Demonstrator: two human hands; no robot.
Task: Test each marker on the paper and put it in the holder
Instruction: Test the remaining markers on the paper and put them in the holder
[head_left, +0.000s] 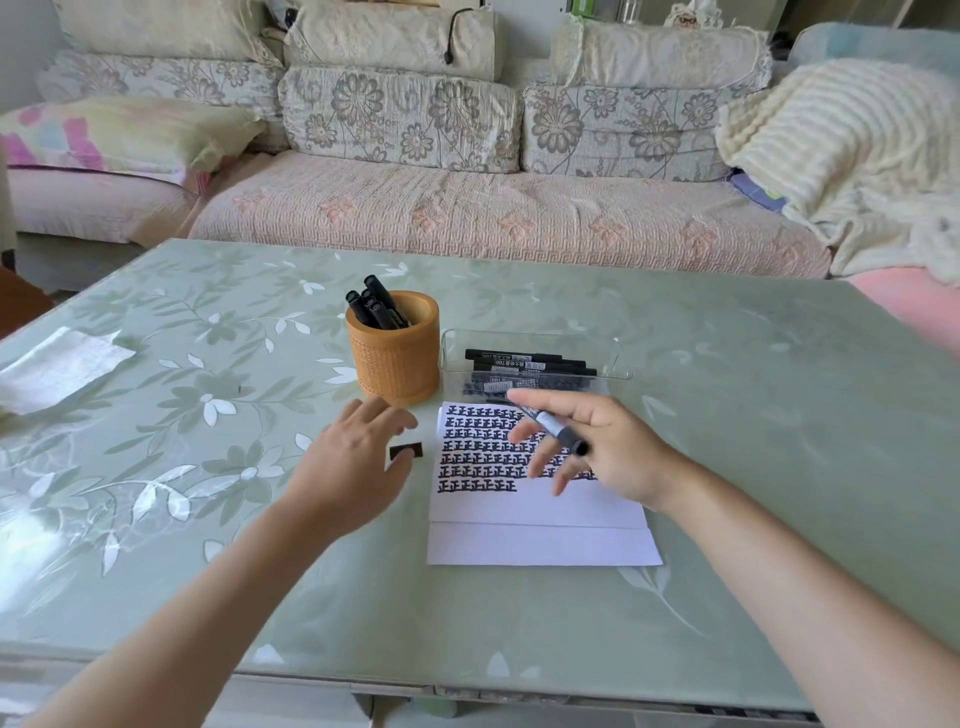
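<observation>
Our right hand pinches the marker loosely, so it could slip and streak the paper. Whether our left hand grips the cap, we cannot tell.

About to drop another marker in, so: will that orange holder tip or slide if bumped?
Probably steady: the orange holder looks squat, wide-based and thick-walled. The markers inside lean left, which might shift weight slightly. It stands on a glossy table cover, so a sideways knock may slide it rather than topple it.
</observation>
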